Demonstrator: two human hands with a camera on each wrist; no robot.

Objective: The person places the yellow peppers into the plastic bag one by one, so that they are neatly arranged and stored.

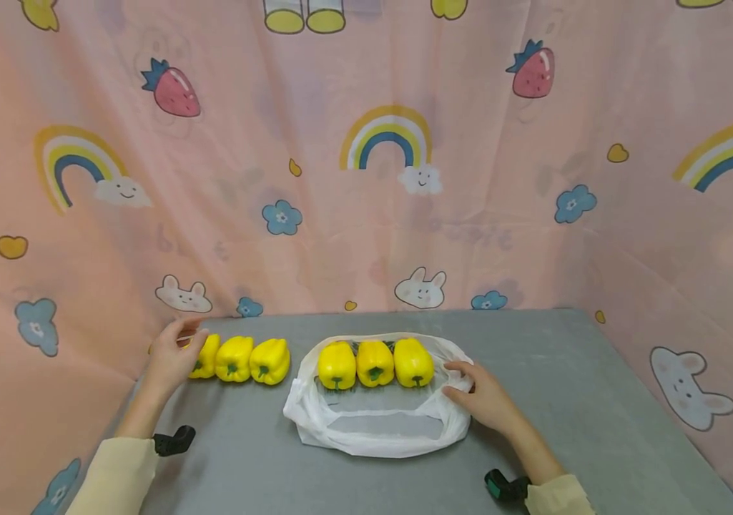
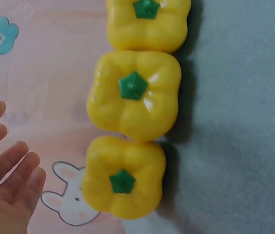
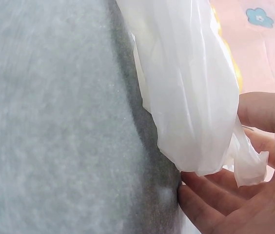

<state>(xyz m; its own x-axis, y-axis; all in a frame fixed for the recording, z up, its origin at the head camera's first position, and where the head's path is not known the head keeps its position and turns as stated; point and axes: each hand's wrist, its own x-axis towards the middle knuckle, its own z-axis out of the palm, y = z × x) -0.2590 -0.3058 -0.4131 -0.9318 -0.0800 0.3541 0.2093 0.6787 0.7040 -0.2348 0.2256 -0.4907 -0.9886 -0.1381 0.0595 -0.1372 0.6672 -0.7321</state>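
A white plastic bag (image 1: pixel 379 445) is lying at the lower centre of the head frame, its mouth gaping in a wide ring. Three yellow bell peppers (image 1: pixel 375 361) are sitting side by side within that ring, along its upper part, their green stems pointing toward the bottom of the frame. The right hand (image 1: pixel 485 397) is holding the bag's right rim, thumb and fingers curving round the plastic. Left of the bag and apart from it, a row of more yellow bell peppers (image 1: pixel 234 359) is standing close together at centre left, its left end partly hidden behind the left hand (image 1: pixel 171 355). That hand is hovering with fingers loosely bent and spread, gripping nothing; in the left wrist view they are showing at the lower left, clear of the three peppers seen there. Everything is resting on a grey surface (image 1: pixel 572 400). Cream sleeves (image 1: pixel 115 468) and black wrist devices (image 1: pixel 174 441) are showing at the lower left and lower right. Behind, a pink curtain (image 1: pixel 482 236) is filling the upper frame, displaying rainbows (image 1: pixel 388 123), strawberries (image 1: pixel 535 74) and white rabbits.
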